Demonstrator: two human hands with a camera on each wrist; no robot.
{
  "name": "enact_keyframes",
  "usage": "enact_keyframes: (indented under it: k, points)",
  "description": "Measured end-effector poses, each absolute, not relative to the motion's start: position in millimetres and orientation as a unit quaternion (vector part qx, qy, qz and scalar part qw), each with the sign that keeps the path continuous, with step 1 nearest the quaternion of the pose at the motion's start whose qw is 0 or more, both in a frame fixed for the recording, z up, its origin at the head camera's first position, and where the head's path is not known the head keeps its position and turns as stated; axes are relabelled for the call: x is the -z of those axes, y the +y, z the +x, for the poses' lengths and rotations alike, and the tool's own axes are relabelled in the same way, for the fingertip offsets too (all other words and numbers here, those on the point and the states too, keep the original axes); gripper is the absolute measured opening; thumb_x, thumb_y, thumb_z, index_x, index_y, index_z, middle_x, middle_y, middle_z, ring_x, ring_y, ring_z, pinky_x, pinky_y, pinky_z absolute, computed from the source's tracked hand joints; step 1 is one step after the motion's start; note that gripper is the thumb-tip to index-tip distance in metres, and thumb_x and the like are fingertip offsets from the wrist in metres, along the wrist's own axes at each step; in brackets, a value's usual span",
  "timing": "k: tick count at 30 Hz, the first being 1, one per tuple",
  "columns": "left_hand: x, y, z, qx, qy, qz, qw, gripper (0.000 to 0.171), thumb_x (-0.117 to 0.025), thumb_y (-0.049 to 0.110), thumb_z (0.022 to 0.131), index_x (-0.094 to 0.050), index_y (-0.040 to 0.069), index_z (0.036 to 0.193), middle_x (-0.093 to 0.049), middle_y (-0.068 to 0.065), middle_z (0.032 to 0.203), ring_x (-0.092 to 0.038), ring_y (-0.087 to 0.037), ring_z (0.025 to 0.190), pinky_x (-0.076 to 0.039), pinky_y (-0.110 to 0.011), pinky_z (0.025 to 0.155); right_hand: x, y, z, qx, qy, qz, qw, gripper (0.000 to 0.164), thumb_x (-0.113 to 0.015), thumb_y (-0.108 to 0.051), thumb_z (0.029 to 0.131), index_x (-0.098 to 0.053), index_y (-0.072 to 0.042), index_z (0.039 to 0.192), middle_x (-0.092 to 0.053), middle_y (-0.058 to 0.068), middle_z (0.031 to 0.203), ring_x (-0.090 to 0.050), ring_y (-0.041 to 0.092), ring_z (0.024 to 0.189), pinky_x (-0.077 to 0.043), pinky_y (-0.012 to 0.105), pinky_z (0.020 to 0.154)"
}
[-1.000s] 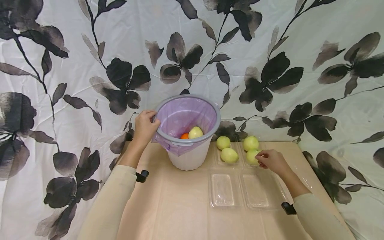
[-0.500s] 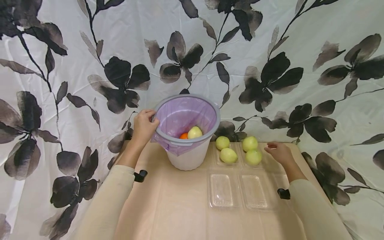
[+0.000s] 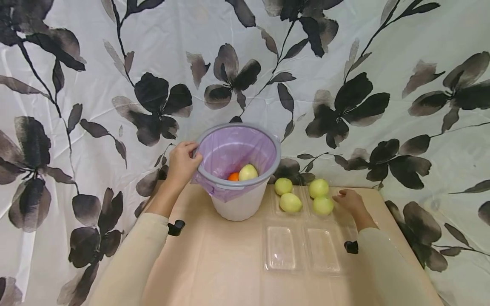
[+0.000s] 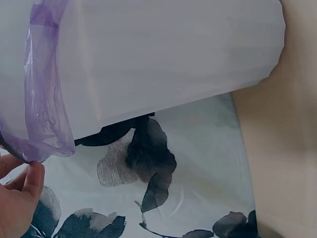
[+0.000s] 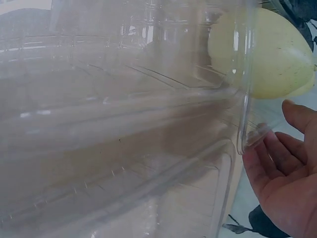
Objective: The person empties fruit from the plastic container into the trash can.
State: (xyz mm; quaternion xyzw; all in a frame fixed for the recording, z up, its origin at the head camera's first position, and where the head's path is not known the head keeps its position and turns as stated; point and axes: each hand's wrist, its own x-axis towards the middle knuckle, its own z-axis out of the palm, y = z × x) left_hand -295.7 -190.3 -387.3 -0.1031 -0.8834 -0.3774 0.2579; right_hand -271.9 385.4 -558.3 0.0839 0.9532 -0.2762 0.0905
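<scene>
My left hand (image 3: 182,165) grips the rim of a white bucket (image 3: 239,207), which has a grey rim and a purple bag lining. In the left wrist view, fingers pinch the rim beside the purple bag (image 4: 47,99). Inside the bucket lie a pale yellow-green round fruit (image 3: 248,172) and an orange fruit (image 3: 233,176), partly hidden. My right hand (image 3: 350,202) is right of a clear plastic container holding two pale green fruits (image 3: 318,188). In the right wrist view, its fingertips touch a corner of clear plastic (image 5: 245,141), the thumb standing apart from them.
Left of that pair, two more pale green fruits (image 3: 291,203) sit in another clear tray. Clear plastic sections, one at left (image 3: 280,247) and one at right (image 3: 323,250), lie flat in front on the beige tabletop (image 3: 214,263). A flower-printed cloth (image 3: 245,63) hangs behind.
My right hand has moved off the nearer right fruit, shifting to the right of the pair, then slightly down. The left hand stays at the bucket rim.
</scene>
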Motion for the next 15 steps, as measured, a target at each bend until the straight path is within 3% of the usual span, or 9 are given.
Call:
enact_keyframes:
  k: [8, 15]
  points:
    - [387, -194, -293, 0.375, -0.887, -0.093, 0.255, 0.035, -0.065, 0.005, 0.084, -0.076, -0.006, 0.116, -0.071, -0.022, 0.12, -0.069, -0.038, 0.106, -0.057, -0.048, 0.091, 576, 384, -273, 0.312, 0.939, 0.109, 0.098, 0.055, -0.052, -0.028, 0.104, -0.052, 0.017, 0.137, -0.065, 0.034, 0.124, -0.057, 0.054, 0.118, -0.05, 0.06, 0.099]
    - [388, -193, -293, 0.383, -0.884, -0.094, 0.251, 0.036, -0.065, 0.004, 0.084, -0.075, -0.006, 0.117, -0.071, -0.022, 0.121, -0.069, -0.037, 0.103, -0.058, -0.047, 0.089, 580, 388, -276, 0.31, 0.94, 0.111, 0.091, 0.049, -0.053, -0.025, 0.103, -0.057, 0.015, 0.132, -0.066, 0.034, 0.123, -0.059, 0.051, 0.115, -0.051, 0.057, 0.098]
